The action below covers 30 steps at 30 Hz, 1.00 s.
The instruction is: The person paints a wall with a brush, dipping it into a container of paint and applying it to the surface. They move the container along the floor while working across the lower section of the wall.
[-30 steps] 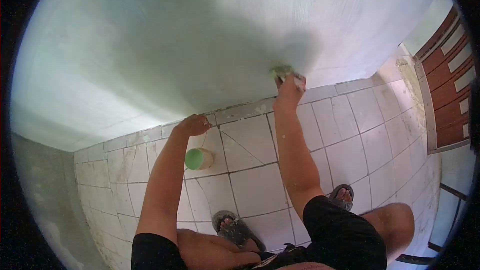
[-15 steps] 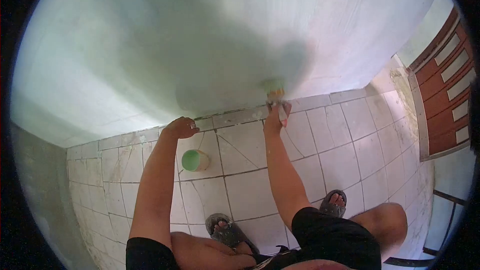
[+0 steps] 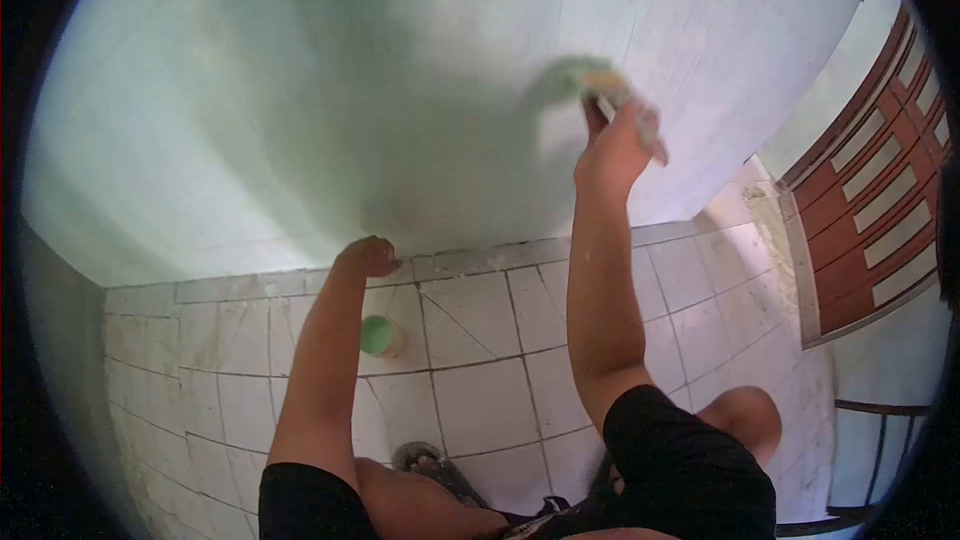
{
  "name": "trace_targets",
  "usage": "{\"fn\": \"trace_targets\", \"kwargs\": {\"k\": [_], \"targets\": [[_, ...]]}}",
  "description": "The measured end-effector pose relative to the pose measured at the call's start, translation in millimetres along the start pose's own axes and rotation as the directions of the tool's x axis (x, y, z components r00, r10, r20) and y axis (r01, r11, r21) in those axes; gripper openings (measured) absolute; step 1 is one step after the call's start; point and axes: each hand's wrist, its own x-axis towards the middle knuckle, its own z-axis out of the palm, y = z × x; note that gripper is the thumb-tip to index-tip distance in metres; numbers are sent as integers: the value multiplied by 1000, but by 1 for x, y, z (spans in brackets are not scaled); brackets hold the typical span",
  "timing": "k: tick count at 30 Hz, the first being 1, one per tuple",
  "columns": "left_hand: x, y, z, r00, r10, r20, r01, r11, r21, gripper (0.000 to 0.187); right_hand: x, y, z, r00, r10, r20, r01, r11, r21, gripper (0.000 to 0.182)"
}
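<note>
In my right hand [image 3: 617, 148] is a paintbrush [image 3: 603, 83], its bristles green with paint and at the wall [image 3: 450, 140], slightly blurred by motion. Wet-looking pale green coats much of the wall's left and middle. My left hand [image 3: 370, 257] is curled closed low by the foot of the wall, with no object showing in it. Just below that hand, a small tub of green paint [image 3: 378, 336] stands on the floor, partly covered by my left forearm.
White floor tiles [image 3: 480, 405] with dark joints and paint specks run along the wall. A brown slatted wooden door [image 3: 850, 210] is at the right. A grey wall [image 3: 60, 340] closes off the left side. My sandalled foot [image 3: 420, 457] is below the tub.
My right hand has swept the brush up and to the right, from just above the floor edge to higher on the wall. My left hand stays nearly in place. The view has shifted slightly.
</note>
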Motion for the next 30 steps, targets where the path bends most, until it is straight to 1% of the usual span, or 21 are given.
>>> {"fn": "trace_targets", "kwargs": {"k": [2,4,6,8,9,10,12,14,15,17,18,19,20,21,22,23,24,26,27,28,30], "targets": [[7,10,-2,1000,15,3,-15,999,-33,40,9,-24,33,977,-194,83,193,981,20,19],[4,14,-10,995,67,-68,-67,998,-4,41,10,-18,37,959,-262,106,259,965,47,15],[-2,16,-12,994,46,-98,-49,999,-22,40,5,17,7,934,-341,110,358,876,-323,14],[-8,19,-17,990,25,-135,-28,999,-24,39,-23,50,-42,918,-340,204,396,743,-540,15],[-12,21,-18,996,-2,-88,2,1000,-7,39,-38,74,-61,976,-217,19,212,926,-312,18],[-15,21,-20,999,-33,-42,33,999,13,38,-52,94,-91,994,-95,48,102,975,-198,18],[-17,16,-16,999,-22,-45,24,999,33,38,-82,125,-143,989,105,-101,-132,937,-323,16],[-9,3,0,999,-10,-35,12,998,63,39,-103,176,-217,999,42,-32,-52,880,-472,10],[4,-7,17,997,20,-74,-15,997,72,40,-117,185,-243,998,42,-39,-55,883,-466,10],[2,-9,13,992,45,-118,-34,995,97,41,-133,202,-273,982,169,-88,-190,829,-526,4],[-11,4,1,997,11,-80,-4,997,79,42,-123,221,-290,981,171,-94,-195,835,-514,4],[-19,12,-7,999,-26,-43,28,998,60,44,-106,240,-307,994,-83,71,106,592,-799,5],[-20,10,-9,999,-35,-33,37,997,66,44,-97,252,-315,921,-239,309,358,197,-913,7],[-16,9,-8,1000,-1,-20,3,996,85,45,-84,223,-271,994,-48,93,104,580,-808,13],[-11,8,-4,999,40,-1,-40,994,98,46,-71,191,-222,980,147,-131,-195,822,-535,19],[-5,2,5,996,47,-70,-40,994,97,46,-53,163,-182,974,82,-211,-188,811,-554,19],[1,-3,11,989,54,-141,-40,995,96,46,-38,132,-152,989,90,-115,-139,816,-561,19],[-8,6,-3,998,5,-69,0,998,64,45,-30,69,-84,969,135,-209,-190,943,-272,17],[-13,9,-6,999,10,-38,-7,998,58,45,-25,57,-73,981,76,-181,-106,980,-167,12],[-17,13,-8,999,-12,-51,13,999,31,44,-14,62,-84,994,-96,-45,88,984,-152,13],[-13,16,-2,999,-29,-44,30,999,14,44,-24,36,-63,996,-88,-24,86,994,-69,15]]}}
